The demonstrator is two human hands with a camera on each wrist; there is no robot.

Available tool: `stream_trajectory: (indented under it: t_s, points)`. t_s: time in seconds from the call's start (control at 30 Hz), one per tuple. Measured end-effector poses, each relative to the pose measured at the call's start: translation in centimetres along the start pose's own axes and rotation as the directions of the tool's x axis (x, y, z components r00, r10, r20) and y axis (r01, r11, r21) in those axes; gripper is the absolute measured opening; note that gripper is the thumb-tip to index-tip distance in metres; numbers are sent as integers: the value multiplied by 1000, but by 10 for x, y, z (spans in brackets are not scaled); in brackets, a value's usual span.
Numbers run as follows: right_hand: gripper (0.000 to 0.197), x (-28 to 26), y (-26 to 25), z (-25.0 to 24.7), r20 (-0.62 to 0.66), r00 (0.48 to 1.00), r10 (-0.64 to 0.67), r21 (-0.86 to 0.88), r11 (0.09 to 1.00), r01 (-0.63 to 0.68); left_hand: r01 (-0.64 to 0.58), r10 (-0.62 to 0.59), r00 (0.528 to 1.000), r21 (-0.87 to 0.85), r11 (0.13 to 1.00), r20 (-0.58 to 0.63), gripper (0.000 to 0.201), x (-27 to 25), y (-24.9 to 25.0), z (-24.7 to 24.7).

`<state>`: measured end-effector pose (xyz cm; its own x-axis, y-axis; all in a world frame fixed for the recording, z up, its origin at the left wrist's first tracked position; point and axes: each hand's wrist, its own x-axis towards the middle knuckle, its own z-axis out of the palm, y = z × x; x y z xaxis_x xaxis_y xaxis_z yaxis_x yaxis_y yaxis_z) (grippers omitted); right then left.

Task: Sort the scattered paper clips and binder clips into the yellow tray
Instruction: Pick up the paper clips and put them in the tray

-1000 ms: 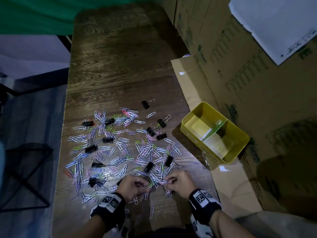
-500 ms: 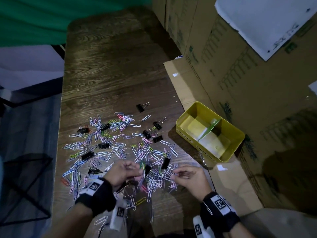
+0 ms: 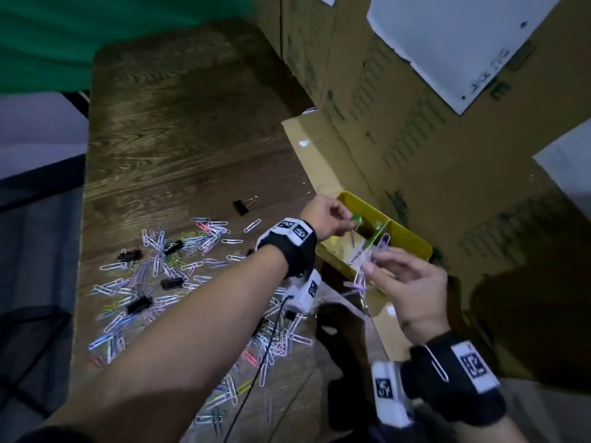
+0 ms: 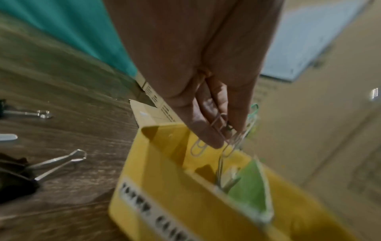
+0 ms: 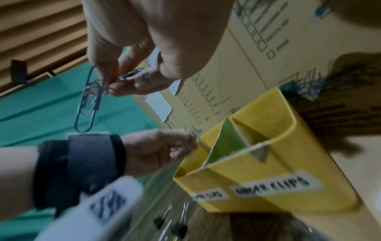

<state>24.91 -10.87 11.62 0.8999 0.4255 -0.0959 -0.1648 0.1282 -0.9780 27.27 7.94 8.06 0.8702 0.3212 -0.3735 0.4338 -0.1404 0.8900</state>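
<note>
The yellow tray (image 3: 406, 235) with a green divider (image 3: 377, 230) stands at the table's right edge; labels show on its front wall (image 5: 247, 176). My left hand (image 3: 339, 222) hovers over the tray's far compartment and pinches a few paper clips (image 4: 228, 140) that dangle into it. My right hand (image 3: 393, 266) is over the near side of the tray and pinches a tangled bunch of paper clips (image 3: 367, 260), seen hanging in the right wrist view (image 5: 90, 97). Many coloured paper clips (image 3: 179, 260) and black binder clips (image 3: 139, 303) lie scattered on the table.
Cardboard boxes (image 3: 415, 123) rise right behind the tray, and a flat cardboard sheet (image 3: 319, 155) lies under it. One binder clip (image 3: 243, 204) lies apart beyond the pile. The wooden table (image 3: 179, 123) stretches away; its left edge drops to a dark floor.
Both hands have lifted from the pile near the table's front and moved right to the tray, each carrying paper clips. The head view has swung right.
</note>
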Motion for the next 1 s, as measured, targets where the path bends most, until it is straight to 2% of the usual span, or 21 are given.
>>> stream_trajectory:
  t_s: [0.03, 0.1, 0.2, 0.3, 0.37, 0.43, 0.5, 0.57, 0.63, 0.67, 0.73, 0.8, 0.87, 0.9, 0.93, 1.0]
  points:
    - [28, 9, -4, -1, -9, 1000, -6, 2, 1000, 6, -34, 32, 999, 200, 979, 15, 8, 4, -7, 5]
    - [27, 27, -9, -3, -31, 1000, -3, -2, 1000, 3, -112, 83, 993, 499, 859, 80, 20, 1, -17, 12]
    - [23, 58, -3, -7, -87, 996, 14, -84, 996, -21, -181, 64, 978, 651, 737, 200, 27, -18, -32, 21]
    - [18, 86, 16, -2, -87, 995, 50, -239, 968, -69, -251, 99, 961, 663, 705, 259, 31, -40, -50, 25]
    - [16, 96, 31, 6, -73, 996, 48, -420, 904, -74, -325, 159, 939, 635, 701, 305, 30, -52, -55, 23]
    - [14, 99, 47, 16, 3, 998, 66, -635, 771, -49, -408, 269, 911, 581, 704, 314, 28, -65, -55, 20]
    - [15, 97, 57, 23, 115, 982, 148, -792, 610, 1, -436, 376, 898, 565, 701, 228, 26, -81, -57, 10]
    - [23, 91, 61, 26, 206, 955, 212, -873, 482, 81, -380, 409, 909, 565, 732, 82, 23, -97, -67, -5]
    - [28, 83, 58, 26, 311, 926, 213, -893, 399, 208, -261, 345, 938, 567, 781, -44, 19, -113, -80, -23]
    - [27, 76, 54, 26, 361, 914, 186, -880, 391, 268, -196, 287, 955, 577, 793, -70, 18, -119, -89, -32]
    - [20, 57, 49, 26, 457, 886, 78, -811, 445, 380, -100, 172, 984, 638, 764, -51, 21, -133, -108, -45]
    - [17, 35, 51, 30, 583, 811, 44, -721, 488, 492, -36, 84, 996, 716, 698, -32, 24, -147, -129, -51]
    - [20, 16, 66, 38, 693, 694, 193, -690, 458, 561, 22, 6, 999, 750, 661, -35, 30, -161, -145, -50]
    - [24, 10, 78, 41, 705, 651, 283, -700, 426, 573, 59, -44, 998, 753, 656, -39, 34, -166, -150, -48]
    - [28, 5, 91, 45, 694, 629, 351, -719, 380, 581, 96, -90, 995, 759, 644, -49, 37, -169, -154, -44]
    - [35, -1, 113, 49, 640, 636, 431, -764, 269, 586, 139, -140, 988, 784, 605, -67, 42, -170, -163, -37]
